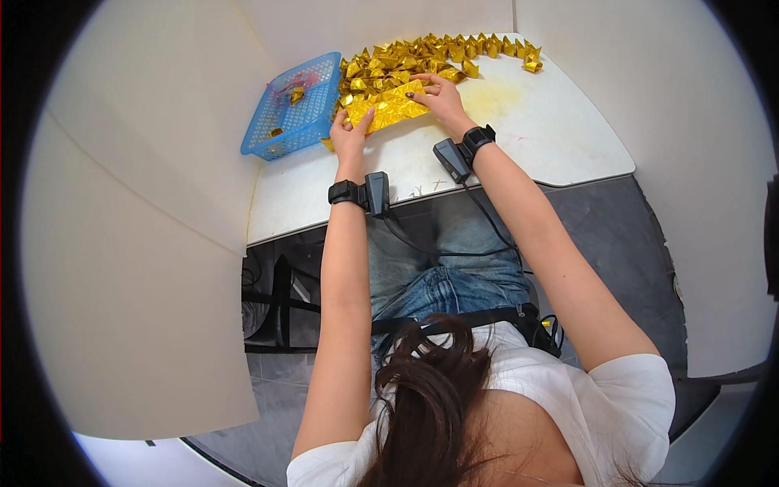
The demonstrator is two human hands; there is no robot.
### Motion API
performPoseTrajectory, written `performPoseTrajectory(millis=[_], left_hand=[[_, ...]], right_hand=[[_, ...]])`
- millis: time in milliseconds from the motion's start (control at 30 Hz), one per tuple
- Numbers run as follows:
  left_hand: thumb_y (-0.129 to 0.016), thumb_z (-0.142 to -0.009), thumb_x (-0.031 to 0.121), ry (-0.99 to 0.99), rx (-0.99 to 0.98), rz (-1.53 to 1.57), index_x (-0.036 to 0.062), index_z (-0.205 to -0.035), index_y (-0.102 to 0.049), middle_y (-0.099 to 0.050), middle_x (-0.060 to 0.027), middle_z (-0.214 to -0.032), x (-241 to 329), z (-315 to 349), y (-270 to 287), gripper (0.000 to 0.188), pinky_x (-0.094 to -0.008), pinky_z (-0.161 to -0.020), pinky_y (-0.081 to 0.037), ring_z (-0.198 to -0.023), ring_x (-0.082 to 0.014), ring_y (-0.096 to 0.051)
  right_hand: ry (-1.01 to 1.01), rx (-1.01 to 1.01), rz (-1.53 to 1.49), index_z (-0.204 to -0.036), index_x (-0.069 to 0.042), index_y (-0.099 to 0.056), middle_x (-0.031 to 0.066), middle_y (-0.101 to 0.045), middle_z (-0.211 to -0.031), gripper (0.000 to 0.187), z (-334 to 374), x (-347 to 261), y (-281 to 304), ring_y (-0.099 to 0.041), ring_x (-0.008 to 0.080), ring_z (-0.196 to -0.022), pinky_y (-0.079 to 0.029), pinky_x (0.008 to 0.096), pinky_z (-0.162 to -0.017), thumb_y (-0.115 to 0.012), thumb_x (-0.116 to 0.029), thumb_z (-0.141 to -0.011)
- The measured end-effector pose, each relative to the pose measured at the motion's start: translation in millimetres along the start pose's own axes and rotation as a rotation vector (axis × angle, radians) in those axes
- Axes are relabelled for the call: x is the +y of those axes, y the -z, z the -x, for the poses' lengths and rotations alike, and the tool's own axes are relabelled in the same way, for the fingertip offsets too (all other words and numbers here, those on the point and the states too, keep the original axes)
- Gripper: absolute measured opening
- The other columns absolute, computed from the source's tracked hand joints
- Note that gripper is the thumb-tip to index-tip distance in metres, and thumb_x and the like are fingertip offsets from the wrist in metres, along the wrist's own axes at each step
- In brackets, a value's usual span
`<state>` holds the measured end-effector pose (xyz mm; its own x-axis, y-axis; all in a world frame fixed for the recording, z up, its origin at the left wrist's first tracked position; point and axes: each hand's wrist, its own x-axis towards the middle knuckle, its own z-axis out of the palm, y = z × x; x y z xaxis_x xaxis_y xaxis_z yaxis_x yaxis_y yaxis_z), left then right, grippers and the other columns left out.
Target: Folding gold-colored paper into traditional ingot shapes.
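A creased sheet of gold foil paper (393, 108) is stretched between my two hands over the near part of the white table. My left hand (350, 134) pinches its left end between thumb and fingers. At the right end, my right hand (442, 99) grips the sheet, with the thumb on the near side. Just beyond the sheet lies a heap of folded gold foil pieces (398, 58), pointed like small boats or ingots. A row of them (491, 45) runs along the table's far edge to the right.
A blue mesh plastic basket (272, 144) stands at the left of the white table (552, 130), holding a few gold pieces and something pink. Pale walls close in on both sides. Black devices (377, 195) are strapped to my wrists, their cables hanging toward my lap.
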<state>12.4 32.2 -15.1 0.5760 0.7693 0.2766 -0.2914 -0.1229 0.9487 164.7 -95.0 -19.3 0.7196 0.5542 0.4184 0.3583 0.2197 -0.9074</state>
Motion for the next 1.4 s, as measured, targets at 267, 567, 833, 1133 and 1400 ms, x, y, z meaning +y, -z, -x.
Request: performPoseTrajectory(millis=[267,567,833,1133,1400], left_hand=[[-0.072,-0.077,0.010,0.016,-0.041,-0.029,0.0020,-0.109,-0.055,-0.065,-0.0067,-0.096,1.9,1.3,0.9,0.037,-0.0245,-0.067,-0.052,-0.082,-0.0129,-0.063],[-0.076,-0.072,0.010,-0.040,0.004,-0.019,-0.0059,-0.102,-0.056,-0.066,-0.0100,-0.088,-0.4,-1.9,1.1,0.039,-0.0225,-0.060,-0.053,-0.074,-0.0133,-0.064],[-0.076,-0.073,0.013,-0.018,-0.011,-0.077,-0.0059,-0.100,-0.060,-0.067,-0.0078,-0.086,2.3,1.2,3.3,0.036,-0.0199,-0.060,-0.048,-0.070,-0.0086,-0.061],[-0.071,-0.074,0.004,-0.046,-0.076,-0.143,-0.0016,-0.103,-0.063,-0.066,-0.0093,-0.097,1.9,2.2,2.3,0.030,-0.0240,-0.079,-0.046,-0.087,-0.0142,-0.060],[-0.052,-0.079,-0.011,-0.081,-0.088,0.012,-0.0052,-0.090,-0.065,-0.063,-0.0132,-0.106,-13.0,-8.0,5.3,0.018,-0.0281,-0.089,-0.048,-0.098,-0.0179,-0.060]], right_hand=[[-0.014,0.044,0.021,-0.107,-0.003,-0.061,0.0058,-0.066,-0.081,0.035,-0.8,2.1,1.2,-0.059,0.0074,-0.072,-0.045,0.0195,-0.063,-0.070,-0.005,-0.074],[0.072,0.218,0.096,-0.098,-0.005,-0.066,0.0077,-0.069,-0.082,0.034,-2.0,2.0,0.4,-0.062,0.0109,-0.068,-0.048,0.0234,-0.063,-0.076,-0.021,-0.070],[0.067,0.209,-0.053,-0.094,-0.004,-0.068,0.0082,-0.069,-0.085,0.028,-5.6,6.1,-1.6,-0.064,0.0129,-0.073,-0.049,0.0240,-0.068,-0.074,-0.020,-0.071],[0.111,0.217,-0.114,-0.081,-0.006,-0.070,0.0069,-0.069,-0.090,0.012,-2.1,-3.0,0.9,-0.063,0.0150,-0.087,-0.045,0.0272,-0.081,-0.061,-0.011,-0.074],[0.132,0.321,-0.086,-0.072,-0.006,-0.069,0.0063,-0.068,-0.093,0.010,-6.7,5.7,2.7,-0.061,0.0167,-0.091,-0.043,0.0281,-0.083,-0.060,-0.010,-0.072]])
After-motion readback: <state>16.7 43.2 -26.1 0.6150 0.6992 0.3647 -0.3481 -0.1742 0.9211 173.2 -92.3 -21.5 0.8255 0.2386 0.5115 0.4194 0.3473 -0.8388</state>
